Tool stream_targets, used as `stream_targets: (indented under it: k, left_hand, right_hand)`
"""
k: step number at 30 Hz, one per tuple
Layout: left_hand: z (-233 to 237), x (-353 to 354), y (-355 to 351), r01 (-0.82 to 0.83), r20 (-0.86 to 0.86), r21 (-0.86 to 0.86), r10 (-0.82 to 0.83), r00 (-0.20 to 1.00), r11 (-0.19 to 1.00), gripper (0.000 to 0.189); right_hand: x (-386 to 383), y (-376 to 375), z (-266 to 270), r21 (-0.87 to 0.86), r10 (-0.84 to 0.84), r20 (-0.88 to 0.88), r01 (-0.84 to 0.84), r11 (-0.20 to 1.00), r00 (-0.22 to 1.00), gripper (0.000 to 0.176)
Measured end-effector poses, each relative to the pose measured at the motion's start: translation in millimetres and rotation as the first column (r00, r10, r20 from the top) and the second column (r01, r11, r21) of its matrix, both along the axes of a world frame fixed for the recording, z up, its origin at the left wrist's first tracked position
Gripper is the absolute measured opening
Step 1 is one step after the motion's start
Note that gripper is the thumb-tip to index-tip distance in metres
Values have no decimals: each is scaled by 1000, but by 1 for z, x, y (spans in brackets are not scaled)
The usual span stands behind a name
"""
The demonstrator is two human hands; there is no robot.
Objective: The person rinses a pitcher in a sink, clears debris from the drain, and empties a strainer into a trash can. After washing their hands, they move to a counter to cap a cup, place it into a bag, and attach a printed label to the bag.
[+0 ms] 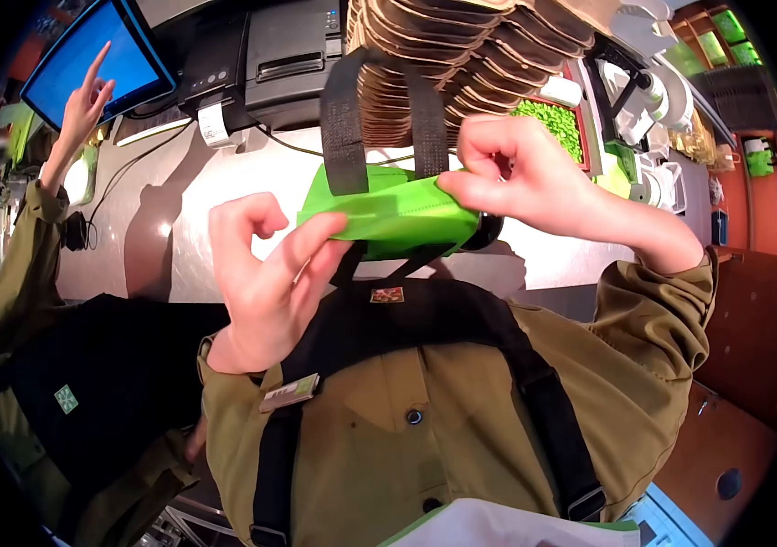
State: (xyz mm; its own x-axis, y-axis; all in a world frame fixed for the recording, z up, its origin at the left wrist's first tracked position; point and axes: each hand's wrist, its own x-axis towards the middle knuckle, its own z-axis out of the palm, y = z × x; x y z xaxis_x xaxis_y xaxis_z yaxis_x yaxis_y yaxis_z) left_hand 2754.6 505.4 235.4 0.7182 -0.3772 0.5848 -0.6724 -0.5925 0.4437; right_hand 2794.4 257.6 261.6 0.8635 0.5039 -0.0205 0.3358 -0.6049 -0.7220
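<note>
A bright green bag (406,214) with black strap handles (344,137) is between my hands, in front of my chest at the counter's near edge. My left hand (265,273) has its fingers closed on the left end of the bag's upper edge. At the right end, my right hand (525,178) pinches that same edge between thumb and fingers. One pair of straps stands up behind the edge, while another hangs on my side. Something dark and rounded (485,233) shows below my right hand at the bag's side; what it is I cannot make out.
Tall stacks of brown cardboard pieces (425,68) stand behind the bag. Two black printers (293,68) are left of them, one with a paper slip (213,126). A co-worker's hand (86,105) points at a blue touchscreen (87,64). A red-edged box of small green items (552,128) sits right.
</note>
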Motion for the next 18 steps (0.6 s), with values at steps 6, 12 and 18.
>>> stream_targets:
  k: [6,12,18]
  left_hand:
    - [-3,4,-7,173,-31,-69,-176,984,982,23]
    - [-3,-6,-29,90,-154,-74,-101,983,993,25]
    - [-15,-11,-41,-37,18,-30,37,999,999,22]
  right_hand:
    - [-16,1,-5,-209,228,563,-130,969,794,32]
    - [-13,4,-25,160,69,600,-205,966,797,23]
    - [-11,-59,-36,537,-149,-16,134,833,989,21]
